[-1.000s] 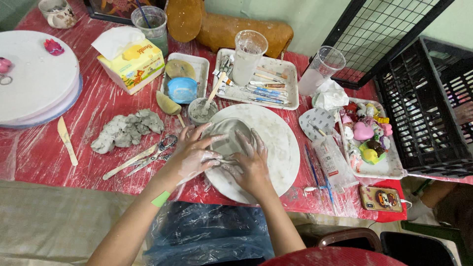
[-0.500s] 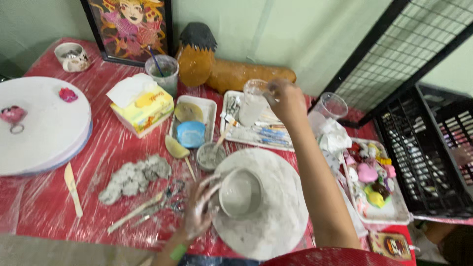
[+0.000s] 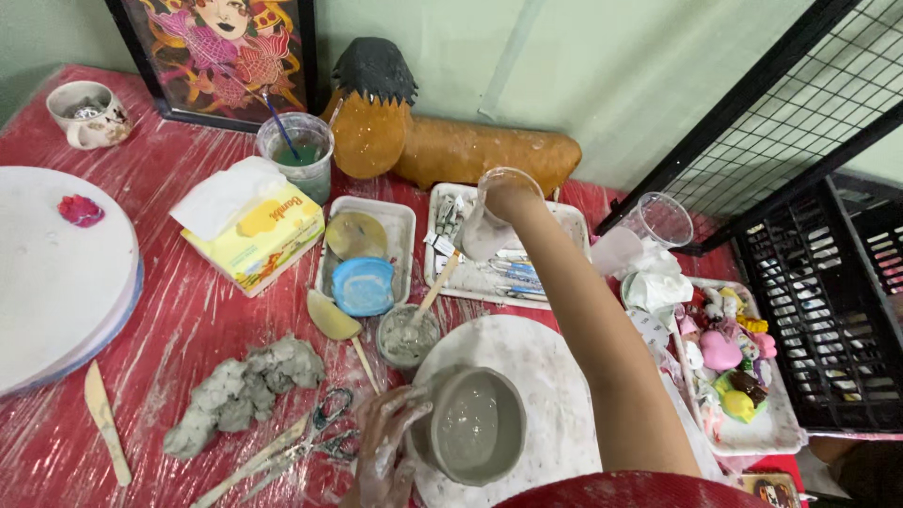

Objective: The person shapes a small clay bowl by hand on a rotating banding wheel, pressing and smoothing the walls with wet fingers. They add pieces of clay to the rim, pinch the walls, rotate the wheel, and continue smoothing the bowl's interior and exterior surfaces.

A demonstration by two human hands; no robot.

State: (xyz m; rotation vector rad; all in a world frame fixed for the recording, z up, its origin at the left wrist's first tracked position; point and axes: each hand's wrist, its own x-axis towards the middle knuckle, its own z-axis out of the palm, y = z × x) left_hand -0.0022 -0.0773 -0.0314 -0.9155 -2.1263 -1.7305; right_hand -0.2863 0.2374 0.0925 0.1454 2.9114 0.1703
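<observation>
A grey clay bowl (image 3: 472, 423) stands on a round white board (image 3: 555, 395) near the table's front. My left hand (image 3: 384, 442), smeared with clay, cups the bowl's left wall. My right arm stretches away from me, and my right hand (image 3: 508, 195) dips into a clear plastic cup (image 3: 491, 226) standing on a white tool tray (image 3: 489, 275). The fingers are hidden inside the cup.
A lump of grey clay (image 3: 243, 390), scissors (image 3: 324, 428) and wooden tools lie to the left. A small slip cup with a stick (image 3: 408, 331), a blue lid (image 3: 363, 285), a tissue box (image 3: 254, 230), a paint-water cup (image 3: 297, 155) and a black crate (image 3: 828, 301) surround the board.
My right hand left the clay and reached out to the clear cup on the tray, then lowered into it. My left hand stayed on the bowl.
</observation>
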